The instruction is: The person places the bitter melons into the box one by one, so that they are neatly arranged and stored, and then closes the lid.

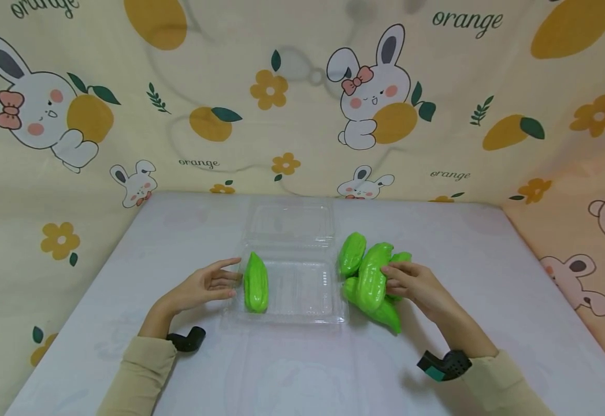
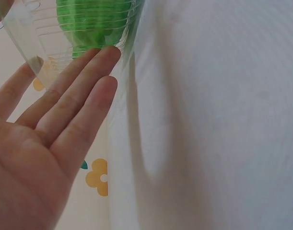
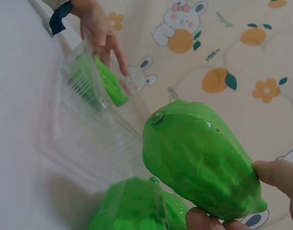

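Note:
In the head view my right hand [image 1: 411, 286] pinches a glossy green ridged gourd [image 1: 372, 280] between thumb and fingers, above the other gourds of a pile. Seen from the right wrist, this gourd [image 3: 199, 158] is tilted, with thumb [image 3: 275, 172] on one side and fingertips below. A clear plastic box [image 1: 302, 289] lies with its lid folded back. One green gourd [image 1: 256, 283] stands lengthwise along the box's left side. My left hand [image 1: 206, 286] is at that left wall, its fingers [image 2: 74, 103] nearly straight and close against the clear plastic.
Several more green gourds [image 1: 352, 254] lie just right of the box, partly hidden by the held one. The open lid [image 1: 292, 222] reaches toward the back edge of the white table [image 1: 188, 381]. Patterned cloth [image 1: 302, 133] rises behind and at both sides.

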A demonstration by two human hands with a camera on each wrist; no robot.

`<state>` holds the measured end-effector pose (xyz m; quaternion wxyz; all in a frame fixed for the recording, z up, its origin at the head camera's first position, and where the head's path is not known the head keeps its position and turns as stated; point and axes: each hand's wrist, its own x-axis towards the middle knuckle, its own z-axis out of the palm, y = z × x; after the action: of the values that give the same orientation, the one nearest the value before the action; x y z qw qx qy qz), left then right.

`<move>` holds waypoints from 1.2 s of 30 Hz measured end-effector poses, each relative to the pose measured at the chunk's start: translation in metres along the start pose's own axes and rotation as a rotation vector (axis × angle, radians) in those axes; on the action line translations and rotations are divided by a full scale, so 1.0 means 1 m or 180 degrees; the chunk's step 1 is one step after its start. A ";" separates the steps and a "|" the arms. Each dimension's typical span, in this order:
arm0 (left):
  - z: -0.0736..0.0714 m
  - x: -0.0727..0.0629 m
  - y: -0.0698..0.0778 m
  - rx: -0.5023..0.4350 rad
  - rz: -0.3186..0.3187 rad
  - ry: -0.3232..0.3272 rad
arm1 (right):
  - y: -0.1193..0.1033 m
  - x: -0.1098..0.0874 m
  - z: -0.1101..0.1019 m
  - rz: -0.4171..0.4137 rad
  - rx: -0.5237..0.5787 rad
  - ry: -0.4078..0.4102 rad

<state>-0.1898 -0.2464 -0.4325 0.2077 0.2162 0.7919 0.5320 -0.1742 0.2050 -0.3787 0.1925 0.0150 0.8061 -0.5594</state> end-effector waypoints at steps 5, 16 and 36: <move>0.000 0.000 0.001 -0.0008 -0.0010 -0.0005 | -0.001 0.002 0.005 0.0041 -0.0012 0.0026; 0.001 0.000 0.000 -0.0049 -0.0029 -0.0030 | -0.006 0.006 0.019 -0.0024 0.0189 -0.0055; 0.000 0.000 -0.001 -0.0099 0.0038 -0.0023 | -0.017 0.021 0.045 -0.0070 0.0295 -0.0146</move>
<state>-0.1896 -0.2468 -0.4330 0.2108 0.2196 0.7814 0.5448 -0.1848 0.1534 -0.3841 0.2038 0.0022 0.7748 -0.5984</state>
